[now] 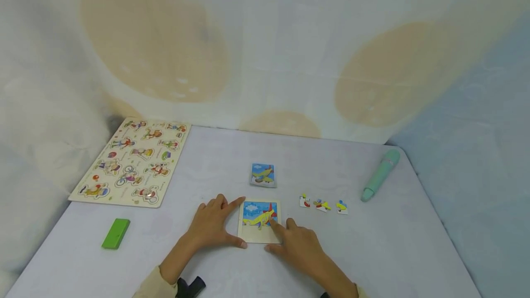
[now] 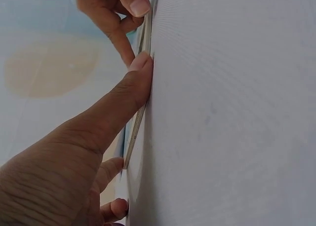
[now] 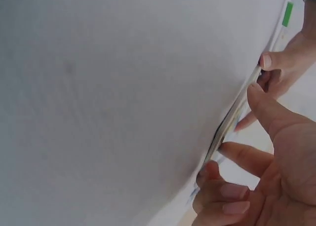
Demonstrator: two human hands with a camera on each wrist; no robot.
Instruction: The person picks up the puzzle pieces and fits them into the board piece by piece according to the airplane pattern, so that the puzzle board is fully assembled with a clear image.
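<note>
"Why is the left hand [image 1: 213, 222] spread?"
"Thumb and forefinger straddle the puzzle board [image 1: 257, 236], near-centre on the tabletop [image 1: 372, 252], likely steadying it while the right hand [image 1: 300, 245] presses a forefinger onto it."
"And the loose pieces [image 1: 320, 205]?"
"Lying rightward, presumably within easy reach."

No words, numbers, brands or signs can be read in any of the three views. On the large picture board [image 1: 136, 162] at the left of the counter [image 1: 219, 160], any lettering beside the printed figures [image 1: 142, 152] is too small to make out.
</note>
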